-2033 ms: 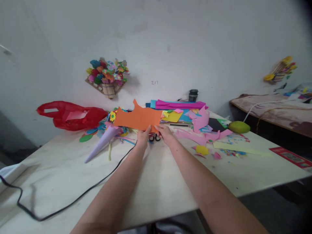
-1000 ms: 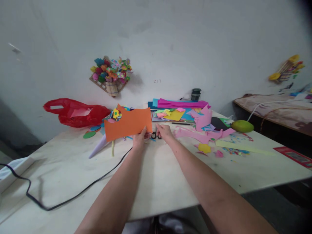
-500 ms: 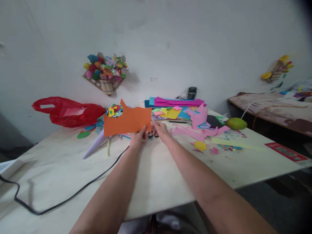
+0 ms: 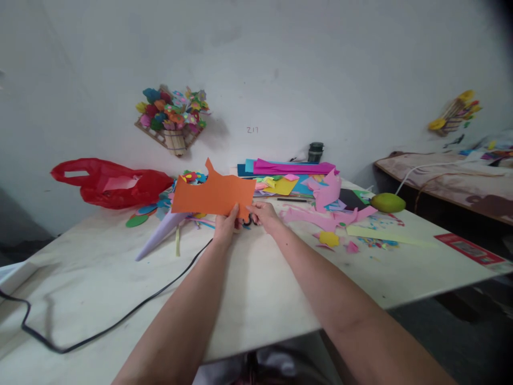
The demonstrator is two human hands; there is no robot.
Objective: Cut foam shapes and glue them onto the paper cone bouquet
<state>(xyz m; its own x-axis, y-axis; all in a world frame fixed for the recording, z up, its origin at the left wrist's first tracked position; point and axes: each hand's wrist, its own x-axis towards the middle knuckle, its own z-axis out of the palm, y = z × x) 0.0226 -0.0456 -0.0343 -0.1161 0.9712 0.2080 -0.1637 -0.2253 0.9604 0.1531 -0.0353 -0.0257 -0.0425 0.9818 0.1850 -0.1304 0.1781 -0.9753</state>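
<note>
So middle of the frame, my left hand (image 4: 225,227) has the orange sheet (image 4: 212,195) pinched by its lower right corner, thumb on the front, the rest of the fingers behind it. The sheet stands up off the table (image 4: 260,299) and leans toward the upper left, with its jagged cut edge on top.

My right hand (image 4: 262,214) is just right of that corner, fingers curled down at the black scissors (image 4: 249,220) lying on the table under the sheet's lower edge. I honestly can't tell if it's gripping the handles or just touching them; the loops are half hidden.

My take on doing this bit well: keep the pinch close to the corner so the sheet doesn't flop, lift it a touch so the handles show, and get the fingers properly through the loops before moving.

The purple cone (image 4: 158,238) sits left of center and the pink scraps (image 4: 328,216) to the right, both near but not touching.
</note>
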